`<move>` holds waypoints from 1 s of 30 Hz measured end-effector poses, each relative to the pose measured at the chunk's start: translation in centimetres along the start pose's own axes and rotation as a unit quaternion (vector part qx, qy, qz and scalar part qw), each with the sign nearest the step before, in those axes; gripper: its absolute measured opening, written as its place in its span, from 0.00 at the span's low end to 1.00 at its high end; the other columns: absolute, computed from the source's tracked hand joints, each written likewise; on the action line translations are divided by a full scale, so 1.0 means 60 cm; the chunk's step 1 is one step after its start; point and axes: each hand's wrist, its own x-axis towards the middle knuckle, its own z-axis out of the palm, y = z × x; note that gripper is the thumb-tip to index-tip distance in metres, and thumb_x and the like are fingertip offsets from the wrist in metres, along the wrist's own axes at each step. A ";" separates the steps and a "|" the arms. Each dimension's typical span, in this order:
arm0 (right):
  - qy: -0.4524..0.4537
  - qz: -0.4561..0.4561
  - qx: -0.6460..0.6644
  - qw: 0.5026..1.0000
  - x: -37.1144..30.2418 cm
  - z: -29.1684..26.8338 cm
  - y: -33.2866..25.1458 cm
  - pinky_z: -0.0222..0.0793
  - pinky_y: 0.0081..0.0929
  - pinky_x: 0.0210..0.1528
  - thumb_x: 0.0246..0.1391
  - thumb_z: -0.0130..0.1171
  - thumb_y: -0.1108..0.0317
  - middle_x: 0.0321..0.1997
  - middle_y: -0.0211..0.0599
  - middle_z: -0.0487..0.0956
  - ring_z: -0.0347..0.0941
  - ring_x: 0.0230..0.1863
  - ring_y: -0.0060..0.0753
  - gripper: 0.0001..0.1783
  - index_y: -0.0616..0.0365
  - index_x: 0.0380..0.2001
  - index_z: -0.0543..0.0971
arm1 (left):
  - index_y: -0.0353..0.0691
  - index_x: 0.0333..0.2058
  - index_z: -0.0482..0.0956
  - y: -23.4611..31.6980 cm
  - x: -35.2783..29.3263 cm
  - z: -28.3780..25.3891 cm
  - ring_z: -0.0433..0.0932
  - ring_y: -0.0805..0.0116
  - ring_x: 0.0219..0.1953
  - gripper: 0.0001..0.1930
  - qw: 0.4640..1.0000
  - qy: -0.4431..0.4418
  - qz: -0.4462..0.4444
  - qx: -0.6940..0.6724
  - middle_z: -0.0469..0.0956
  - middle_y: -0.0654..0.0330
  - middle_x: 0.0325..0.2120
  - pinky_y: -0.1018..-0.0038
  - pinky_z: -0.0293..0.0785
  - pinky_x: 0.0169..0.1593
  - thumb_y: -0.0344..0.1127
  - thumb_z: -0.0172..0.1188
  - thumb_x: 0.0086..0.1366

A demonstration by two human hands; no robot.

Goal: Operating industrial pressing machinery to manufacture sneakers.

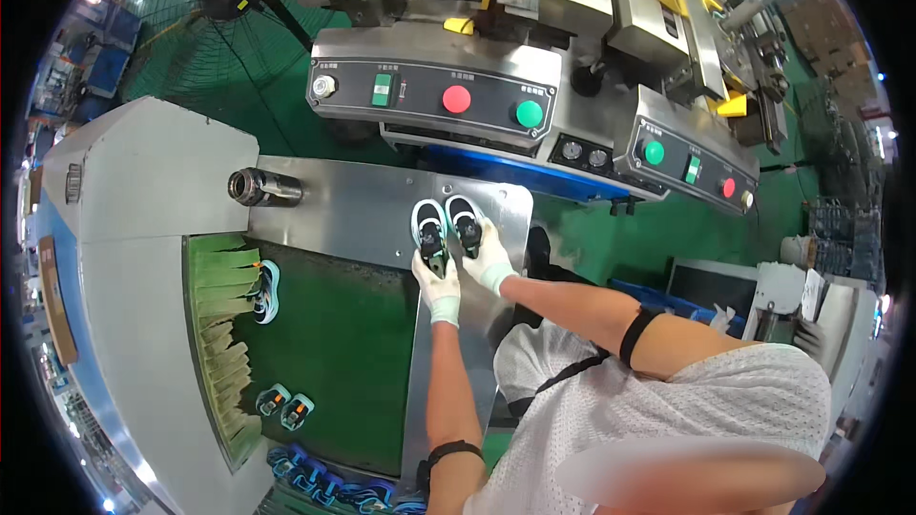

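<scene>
Left hand (pixel 439 284) grips teal shoe (pixel 428 226), right hand (pixel 489 262) black shoe (pixel 465 219); toes point away.

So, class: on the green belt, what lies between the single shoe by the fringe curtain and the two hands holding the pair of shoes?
In the head view, only bare green belt and the steel plate's edge separate the single shoe from the left hand and right hand on the pair of shoes.

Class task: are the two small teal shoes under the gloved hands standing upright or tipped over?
Upright: the two small teal shoes show their openings from above, side by side on the steel plate.
</scene>
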 end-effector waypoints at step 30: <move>0.780 0.182 0.145 0.581 -0.830 -0.944 0.274 0.74 0.30 0.46 0.51 0.67 0.69 0.45 0.38 0.82 0.77 0.42 0.28 0.24 0.65 0.51 0.77 | 0.26 0.64 0.58 0.757 -0.847 0.487 0.70 0.55 0.62 0.35 0.475 -0.822 0.230 -0.216 0.66 0.42 0.60 0.66 0.66 0.63 0.27 0.63 0.61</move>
